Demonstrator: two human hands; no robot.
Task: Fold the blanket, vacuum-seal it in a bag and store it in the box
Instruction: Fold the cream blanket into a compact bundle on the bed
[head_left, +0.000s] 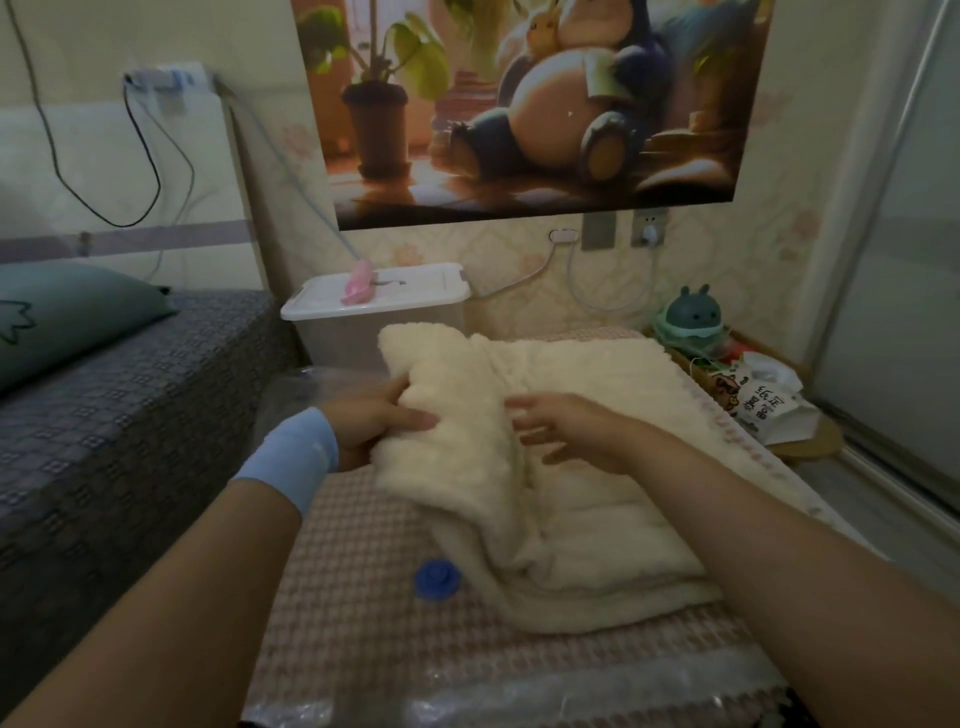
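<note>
- Now the left hand (374, 423) grips the cream blanket's (587, 467) raised left fold.
- Right hand (566, 428), fingers spread and holding nothing, is over the blanket just right of that fold.
- Lidded box (374, 312) stands behind the blanket.

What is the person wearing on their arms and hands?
The left hand and right hand are bare, with no gloves. A wide light blue fabric band wraps the left wrist. No sleeves are in view.

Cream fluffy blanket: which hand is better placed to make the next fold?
Left, probably. The left hand has its grip on the raised edge of the cream fluffy blanket; the right hand is open, holding nothing.
</note>
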